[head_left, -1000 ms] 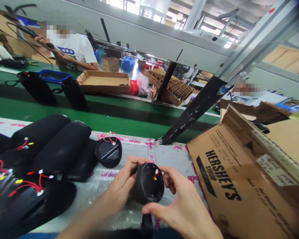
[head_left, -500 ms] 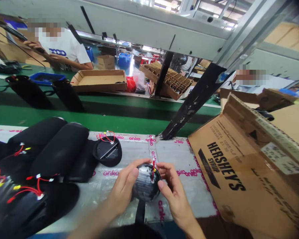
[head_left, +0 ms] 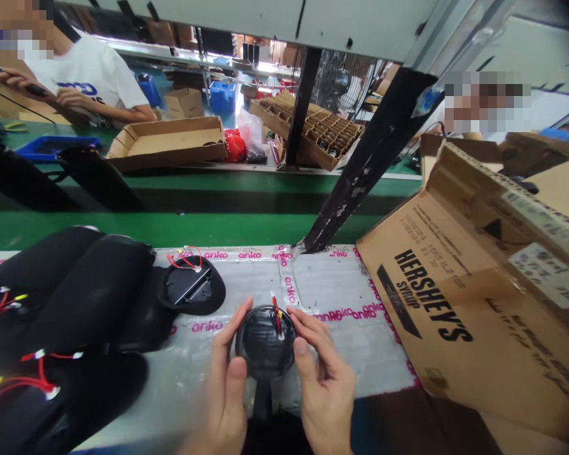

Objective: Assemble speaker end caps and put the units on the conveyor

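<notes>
Both of my hands grip a round black disc-shaped part (head_left: 264, 340) with a short red and white wire stub on its top. My left hand (head_left: 227, 385) clasps its left edge, thumb on the front. My right hand (head_left: 323, 379) clasps the right edge, its fingers beside the wire. The part hangs just above the plastic-wrapped work surface (head_left: 322, 284) with pink lettering. A similar black round part (head_left: 192, 292) with red wires lies flat a little to the left.
Several black fabric-covered cylinders (head_left: 76, 291) with red wires lie at the left. An open Hershey's cardboard box (head_left: 459, 303) stands at the right. A green conveyor belt (head_left: 194, 215) runs behind, crossed by a black slanted post (head_left: 360, 170). Another person sits beyond it at the far left.
The view has tilted down and the black part has come lower and closer. My hands have shifted to hold it symmetrically on both edges, its wired face turned upward.
</notes>
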The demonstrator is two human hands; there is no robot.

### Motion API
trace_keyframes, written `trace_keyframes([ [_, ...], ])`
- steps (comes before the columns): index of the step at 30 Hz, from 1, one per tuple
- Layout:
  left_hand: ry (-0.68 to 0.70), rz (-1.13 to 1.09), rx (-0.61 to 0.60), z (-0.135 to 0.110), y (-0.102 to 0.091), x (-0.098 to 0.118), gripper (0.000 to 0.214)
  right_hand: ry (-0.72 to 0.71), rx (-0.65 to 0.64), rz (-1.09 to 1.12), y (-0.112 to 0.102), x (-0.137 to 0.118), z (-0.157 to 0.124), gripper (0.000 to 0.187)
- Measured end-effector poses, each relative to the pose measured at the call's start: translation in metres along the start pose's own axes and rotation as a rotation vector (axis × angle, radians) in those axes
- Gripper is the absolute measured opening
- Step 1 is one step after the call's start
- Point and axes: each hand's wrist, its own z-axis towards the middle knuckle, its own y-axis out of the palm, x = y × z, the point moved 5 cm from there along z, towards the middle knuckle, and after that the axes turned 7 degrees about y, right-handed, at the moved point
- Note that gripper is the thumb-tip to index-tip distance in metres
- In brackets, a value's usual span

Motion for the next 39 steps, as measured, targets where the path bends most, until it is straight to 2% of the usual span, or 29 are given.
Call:
trace_keyframes([
  [5,-0.099,-0.149,-0.077,0.042,-0.006,-0.002,0.025,0.059,-0.064,0.052,0.005,0.000,0.007,0.018],
  [8,-0.093,-0.297,-0.130,0.061,0.002,-0.002,0.034,-0.012,-0.071,-0.048,0.004,-0.004,0.005,0.023],
  [11,-0.132,-0.404,-0.275,0.064,0.015,-0.002,0.056,-0.150,-0.080,-0.146,-0.002,-0.010,0.000,0.036],
  [13,-0.149,-0.396,-0.352,0.064,0.017,-0.003,0.061,-0.197,-0.187,-0.155,-0.007,-0.010,-0.002,0.048],
  [17,-0.171,-0.375,-0.433,0.067,0.011,-0.005,0.058,-0.160,-0.498,-0.187,-0.016,0.005,0.000,0.081],
  [19,-0.182,-0.349,-0.464,0.069,0.009,-0.006,0.058,-0.136,-0.546,-0.208,-0.019,0.013,0.003,0.087],
  [24,-0.156,-0.319,-0.403,0.068,0.009,0.000,0.056,-0.133,-0.437,-0.118,-0.017,0.021,0.013,0.072],
  [29,-0.134,-0.270,-0.376,0.064,0.011,0.001,0.059,-0.171,-0.392,-0.172,-0.018,0.009,0.010,0.070],
  [33,-0.077,-0.231,-0.409,0.063,0.011,0.002,0.061,0.050,-0.407,0.026,-0.013,0.008,-0.004,0.055],
  [37,-0.016,-0.151,-0.456,0.068,0.005,0.005,0.064,0.181,-0.217,0.081,-0.005,0.012,-0.015,0.048],
  [39,0.015,-0.129,-0.547,0.070,-0.001,0.006,0.077,0.219,-0.178,0.065,-0.003,0.015,-0.016,0.046],
])
